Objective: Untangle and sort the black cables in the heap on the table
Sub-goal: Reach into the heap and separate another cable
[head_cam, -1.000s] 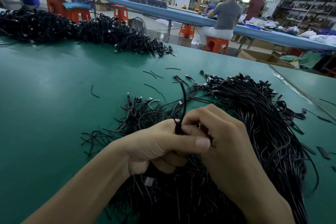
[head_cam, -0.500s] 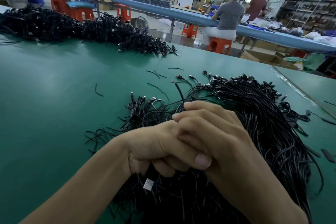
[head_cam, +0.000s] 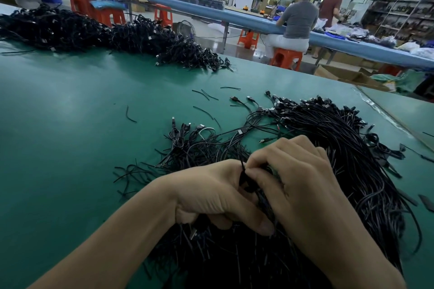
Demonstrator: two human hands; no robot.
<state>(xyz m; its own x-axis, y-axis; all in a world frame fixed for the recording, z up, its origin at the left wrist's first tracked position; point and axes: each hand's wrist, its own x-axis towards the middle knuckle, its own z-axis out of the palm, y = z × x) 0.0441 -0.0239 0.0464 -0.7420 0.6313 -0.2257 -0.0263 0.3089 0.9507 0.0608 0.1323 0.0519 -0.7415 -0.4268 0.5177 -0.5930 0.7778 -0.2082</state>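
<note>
1. Cable heap (head_cam: pixel 340 138): black cables lie in a dense, curved mass on the near right part of the green table (head_cam: pixel 58 148). The mass runs from under both hands out to the far right, with its connector plugs (head_cam: pixel 281 101) fanned along the far edge.
2. Held bundle (head_cam: pixel 245 180): a small bunch of black cables stands between the two hands, directly above the near part of the heap.
3. Left hand (head_cam: pixel 211 192): its fingers are curled round the lower part of the held bundle, and the thumb lies across toward the right hand. The cables trail down from under the palm into the heap.
4. Right hand (head_cam: pixel 298 183): its fingers are bent inward, with the tips pinching the top of the held bundle. It touches the left hand at the knuckles.
5. Small cluster (head_cam: pixel 185 138): a looser group of cables lies just left of the heap, joined to it by several strands.
6. Short loose pieces (head_cam: pixel 129 115): single black strands lie scattered on the table beyond the cluster.
7. Second heap (head_cam: pixel 94 30): a long pile of black cables lies along the far left edge of the table, well apart from the hands.
8. Background: a long blue bench (head_cam: pixel 211 14) crosses the room. A seated person (head_cam: pixel 298 21) on an orange stool (head_cam: pixel 286 57) and a standing person (head_cam: pixel 331 4) both face away. A cardboard box (head_cam: pixel 347 76) sits on the floor beyond the table.
</note>
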